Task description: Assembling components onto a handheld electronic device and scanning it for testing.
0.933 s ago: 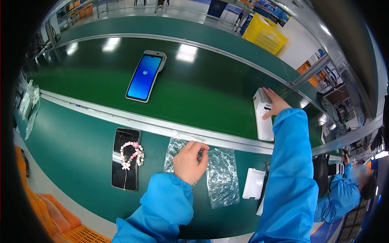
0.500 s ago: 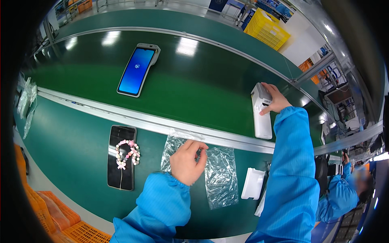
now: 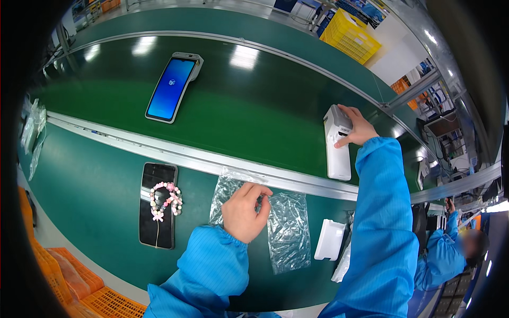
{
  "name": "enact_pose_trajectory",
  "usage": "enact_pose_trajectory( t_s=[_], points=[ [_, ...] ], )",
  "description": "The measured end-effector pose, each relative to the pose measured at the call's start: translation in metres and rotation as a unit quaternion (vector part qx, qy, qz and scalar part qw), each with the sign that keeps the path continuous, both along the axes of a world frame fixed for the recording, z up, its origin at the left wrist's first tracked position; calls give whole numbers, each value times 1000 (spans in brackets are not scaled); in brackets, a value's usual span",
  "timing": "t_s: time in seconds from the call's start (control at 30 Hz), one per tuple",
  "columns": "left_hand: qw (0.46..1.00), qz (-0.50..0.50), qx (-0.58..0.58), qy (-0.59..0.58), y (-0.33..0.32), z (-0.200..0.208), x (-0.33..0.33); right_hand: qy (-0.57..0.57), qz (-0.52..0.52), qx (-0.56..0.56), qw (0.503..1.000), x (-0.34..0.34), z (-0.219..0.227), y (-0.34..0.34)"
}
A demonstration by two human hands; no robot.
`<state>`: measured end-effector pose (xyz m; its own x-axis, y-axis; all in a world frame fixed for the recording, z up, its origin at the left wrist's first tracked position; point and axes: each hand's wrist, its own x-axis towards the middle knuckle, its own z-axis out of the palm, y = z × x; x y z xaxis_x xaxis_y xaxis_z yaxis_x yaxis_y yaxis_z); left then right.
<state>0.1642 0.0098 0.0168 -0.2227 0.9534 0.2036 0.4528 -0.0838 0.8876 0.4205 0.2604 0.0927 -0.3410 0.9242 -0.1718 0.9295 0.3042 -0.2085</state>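
My right hand (image 3: 360,126), fingers curved round its right side, grips a white handheld terminal (image 3: 338,153) with a grey top end. The terminal sits on the dark green belt (image 3: 249,122) at the right. Over crinkled clear plastic bags (image 3: 289,228) on the near table rests my left hand (image 3: 246,212), fingers curled toward the thumb. Whatever may be inside that curl is hidden. Farther left on the belt lies another handheld terminal (image 3: 170,90), its screen lit blue.
A black phone (image 3: 151,228) with a beaded bracelet (image 3: 176,204) lies left on the near table (image 3: 95,185). A white plastic tray-like part (image 3: 330,239) is beside my right sleeve. A metal rail (image 3: 180,158) divides belt and table. Another person (image 3: 445,257) in blue is at far right.
The blue-screened terminal has shifted left along the belt. My right hand and the white terminal have also moved slightly left. My left hand has hardly moved.
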Motion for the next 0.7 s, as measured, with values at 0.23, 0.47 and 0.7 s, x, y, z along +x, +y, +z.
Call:
enact_pose_trajectory(
  t_s=[0.23, 0.47, 0.7],
  points=[
    [1000, 7, 2, 8, 0, 0, 1, -67, 16, -49, 996, -14, 7, 10],
    [1000, 5, 4, 2, 0, 1, 1, -82, 61, -6, 995, -24, 7, 10],
    [1000, 2, 5, 9, 0, 0, 0, -108, 69, 32, 991, -29, 2, 10]
  ],
)
